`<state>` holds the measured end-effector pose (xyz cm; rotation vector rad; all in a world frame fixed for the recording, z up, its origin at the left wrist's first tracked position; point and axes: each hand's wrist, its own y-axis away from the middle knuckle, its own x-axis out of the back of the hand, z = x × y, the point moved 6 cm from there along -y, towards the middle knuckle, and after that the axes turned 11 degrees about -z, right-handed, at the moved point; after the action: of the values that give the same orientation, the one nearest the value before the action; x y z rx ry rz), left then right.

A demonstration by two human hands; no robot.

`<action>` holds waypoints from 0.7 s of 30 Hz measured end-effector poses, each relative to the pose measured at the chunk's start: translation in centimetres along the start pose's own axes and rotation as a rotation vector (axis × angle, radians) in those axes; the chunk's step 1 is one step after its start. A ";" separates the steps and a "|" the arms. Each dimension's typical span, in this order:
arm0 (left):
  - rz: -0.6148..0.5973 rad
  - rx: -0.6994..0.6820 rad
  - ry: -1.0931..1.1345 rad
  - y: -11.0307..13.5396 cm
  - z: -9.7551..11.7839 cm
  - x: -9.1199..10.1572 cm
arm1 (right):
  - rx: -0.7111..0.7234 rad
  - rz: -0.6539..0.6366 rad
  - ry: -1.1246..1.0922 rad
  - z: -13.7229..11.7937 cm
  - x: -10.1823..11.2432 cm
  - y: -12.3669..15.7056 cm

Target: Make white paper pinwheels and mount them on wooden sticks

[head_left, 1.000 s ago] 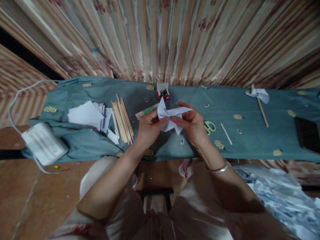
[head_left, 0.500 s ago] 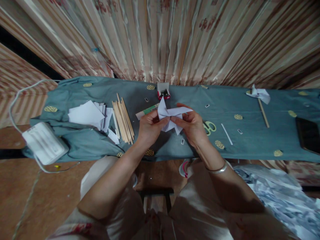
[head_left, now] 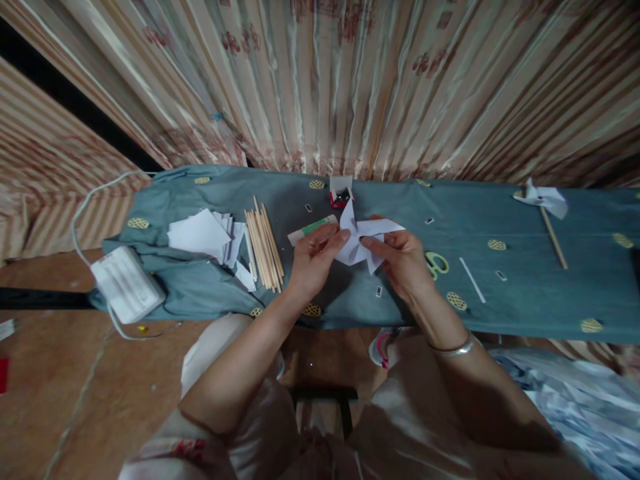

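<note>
A white paper pinwheel [head_left: 354, 251] is held between my two hands above the cloth. My left hand [head_left: 315, 257] pinches its left side between thumb and fingers. My right hand [head_left: 403, 260] is closed on its right side, the thumb pressing near the centre and the other fingers behind the paper. Just beyond the pinwheel stands a small open red-and-white box [head_left: 341, 196] with dark small pieces inside. A green-and-white strip-like packet [head_left: 313, 229] lies by my left fingers. Scissors with pale green handles [head_left: 437, 265] lie beside my right hand, their blades hidden.
Wooden sticks [head_left: 263, 247] and a stack of white paper [head_left: 200, 233] lie to the left, near a white power strip [head_left: 127, 283]. On the right are a narrow white strip [head_left: 472, 280] and a pinwheel on a stick [head_left: 547, 203]. A patterned cloth [head_left: 350, 303] covers the table.
The whole view has shifted, so the table's things appear farther right. My left fingers have slid up along the paper near the centre; both hands still hold the pinwheel.
</note>
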<state>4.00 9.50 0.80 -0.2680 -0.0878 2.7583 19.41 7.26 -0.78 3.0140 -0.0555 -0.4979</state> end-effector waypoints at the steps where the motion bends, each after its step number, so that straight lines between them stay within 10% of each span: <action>1: 0.013 -0.002 0.000 0.0 0.1 0.3 | 0.005 0.007 -0.007 -0.1 0.0 -0.1; 6: 0.131 -0.016 -0.149 -0.5 0.1 4.3 | 0.022 0.003 -0.014 -0.4 0.1 -0.1; 13: 0.236 0.170 -1.030 -0.7 0.5 11.6 | 0.033 -0.020 -0.007 -0.6 0.3 -0.1; 21: 0.096 0.314 -1.416 -0.1 -0.3 11.9 | 0.021 -0.012 -0.033 -0.8 0.2 -0.1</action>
<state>-6.79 13.98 -1.60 1.7479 0.0082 2.3967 19.91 7.37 -0.07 3.0282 -0.0456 -0.5511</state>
